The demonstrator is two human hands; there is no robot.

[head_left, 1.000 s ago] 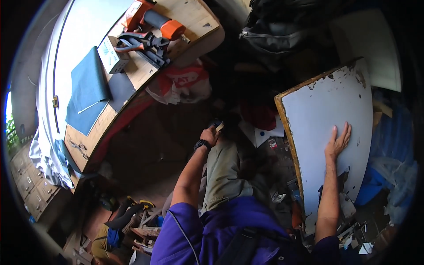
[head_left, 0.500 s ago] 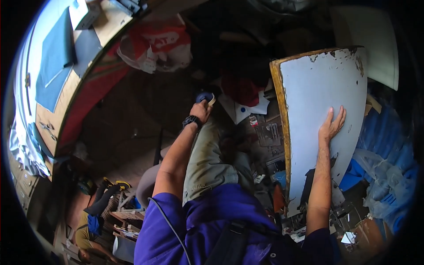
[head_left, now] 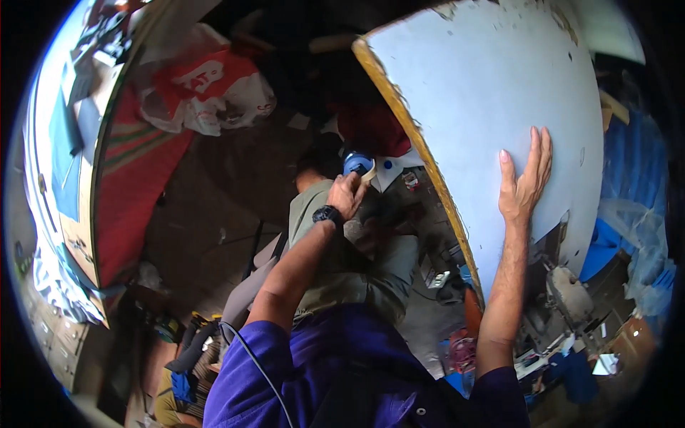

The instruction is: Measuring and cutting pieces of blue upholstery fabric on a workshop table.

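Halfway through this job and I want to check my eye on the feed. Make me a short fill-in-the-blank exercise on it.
1. The left hand grips a ____ round item with a beige ring beside it.
2. With fingers spread, the person's ____ hand rests on the large pale panel.
3. The plastic bag is white and ____.
4. The person's shirt is ____.

Missing words: blue; right; red; purple.

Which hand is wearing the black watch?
The left hand, holding the blue rounded thing: the black watch is strapped round its wrist. The right hand, resting on the big white board, has a bare wrist.
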